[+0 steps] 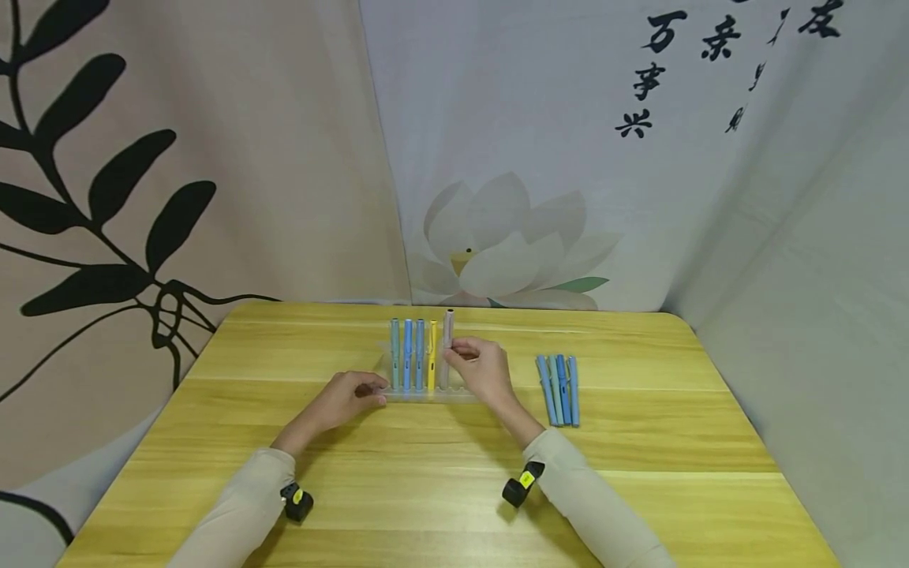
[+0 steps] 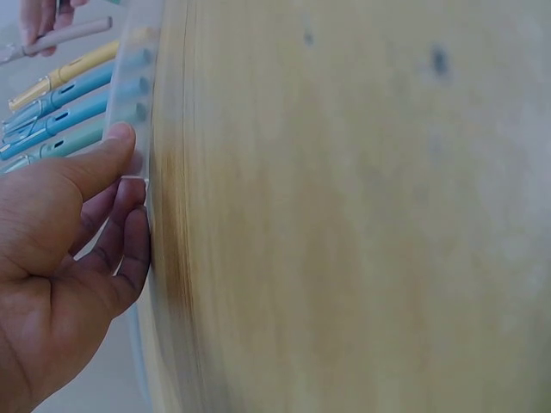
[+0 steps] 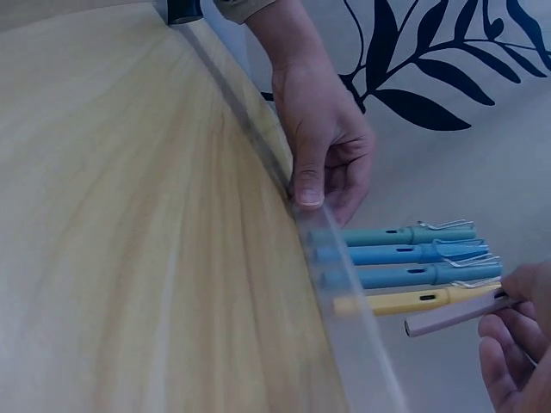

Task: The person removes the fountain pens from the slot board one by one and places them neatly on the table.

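A clear pen stand (image 1: 426, 396) rests on the table with a green pen (image 1: 394, 355), two blue pens (image 1: 408, 355) and a yellow pen (image 1: 432, 355) upright in a row. My left hand (image 1: 348, 398) pinches the stand's left end, thumb (image 2: 120, 138) on top and fingers curled below. Between the thumb and fingers of my right hand (image 1: 483, 367) is a pale mauve pen (image 1: 447, 331), held upright just right of the yellow one. In the right wrist view, this mauve pen's lower end (image 3: 411, 328) stops short of the stand's base strip (image 3: 366, 361).
To the right of the stand, several blue and green pens (image 1: 557, 390) lie side by side on the wooden table (image 1: 426, 505). A curtain (image 1: 298, 158) with printed leaves and a flower hangs behind the table's far edge.
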`<state>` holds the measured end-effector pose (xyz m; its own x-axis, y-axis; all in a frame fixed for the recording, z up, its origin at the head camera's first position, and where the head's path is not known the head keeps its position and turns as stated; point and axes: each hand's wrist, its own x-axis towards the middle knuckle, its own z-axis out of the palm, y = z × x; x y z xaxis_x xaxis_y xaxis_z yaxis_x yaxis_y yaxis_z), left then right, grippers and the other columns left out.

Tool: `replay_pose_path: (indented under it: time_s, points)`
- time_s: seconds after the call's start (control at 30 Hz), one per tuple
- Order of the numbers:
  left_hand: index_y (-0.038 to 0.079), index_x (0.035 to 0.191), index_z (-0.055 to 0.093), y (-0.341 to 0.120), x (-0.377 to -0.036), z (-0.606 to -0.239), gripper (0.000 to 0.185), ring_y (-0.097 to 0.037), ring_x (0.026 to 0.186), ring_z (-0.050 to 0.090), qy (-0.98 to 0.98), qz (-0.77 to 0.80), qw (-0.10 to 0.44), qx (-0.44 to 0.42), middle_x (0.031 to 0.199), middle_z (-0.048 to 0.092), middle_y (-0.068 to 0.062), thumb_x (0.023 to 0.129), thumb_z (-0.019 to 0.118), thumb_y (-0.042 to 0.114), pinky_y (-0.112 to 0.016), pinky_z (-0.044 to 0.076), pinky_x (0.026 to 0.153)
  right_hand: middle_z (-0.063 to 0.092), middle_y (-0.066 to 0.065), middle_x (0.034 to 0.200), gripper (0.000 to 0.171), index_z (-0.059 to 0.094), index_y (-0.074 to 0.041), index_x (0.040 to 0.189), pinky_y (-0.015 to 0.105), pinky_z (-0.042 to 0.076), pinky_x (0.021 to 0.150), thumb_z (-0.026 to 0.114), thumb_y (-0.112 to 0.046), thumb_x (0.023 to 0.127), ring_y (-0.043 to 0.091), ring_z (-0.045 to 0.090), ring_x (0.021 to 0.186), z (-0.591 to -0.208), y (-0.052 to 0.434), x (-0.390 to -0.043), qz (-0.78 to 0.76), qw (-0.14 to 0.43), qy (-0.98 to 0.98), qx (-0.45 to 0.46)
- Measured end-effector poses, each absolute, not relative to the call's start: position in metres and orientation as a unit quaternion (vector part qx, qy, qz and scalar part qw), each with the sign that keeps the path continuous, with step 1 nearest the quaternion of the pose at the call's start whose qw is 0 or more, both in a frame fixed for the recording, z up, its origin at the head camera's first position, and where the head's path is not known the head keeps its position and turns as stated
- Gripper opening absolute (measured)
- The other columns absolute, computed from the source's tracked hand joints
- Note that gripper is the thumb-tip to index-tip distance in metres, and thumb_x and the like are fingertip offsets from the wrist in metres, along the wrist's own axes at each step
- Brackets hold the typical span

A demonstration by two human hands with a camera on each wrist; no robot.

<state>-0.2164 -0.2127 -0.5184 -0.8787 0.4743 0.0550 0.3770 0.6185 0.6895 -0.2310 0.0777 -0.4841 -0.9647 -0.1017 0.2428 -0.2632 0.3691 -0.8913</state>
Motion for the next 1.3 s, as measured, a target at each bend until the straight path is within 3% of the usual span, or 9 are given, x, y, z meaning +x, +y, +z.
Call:
replay_pose_path:
  time_s: [0.57, 1.3]
  points:
    - [0.006, 0.119, 0.073, -0.213, -0.216, -0.519, 0.025, -0.018, 0.098, 0.068, 0.896, 0.369, 0.066, 0.238, 0.110, 0.074, -0.005, 0.098, 0.070, 0.019, -0.040, 0.056, 0.088, 0.077, 0.002, 0.100, 0.022, 0.078, -0.011, 0.112, 0.035, 0.059, 0.081, 0.075, -0.026, 0.096, 0.017, 0.070, 0.091, -0.462, 0.110, -0.224, 0.557, 0.104, -0.818, 0.101]
    - [0.006, 0.119, 0.074, -0.213, -0.217, -0.518, 0.025, -0.015, 0.094, 0.067, 0.895, 0.369, 0.062, 0.242, 0.109, 0.074, -0.004, 0.098, 0.071, 0.018, -0.037, 0.056, 0.086, 0.077, 0.012, 0.104, 0.030, 0.076, -0.003, 0.116, 0.034, 0.060, 0.080, 0.075, -0.025, 0.096, 0.026, 0.070, 0.096, -0.458, 0.173, -0.219, 0.539, 0.139, -0.829, 0.050]
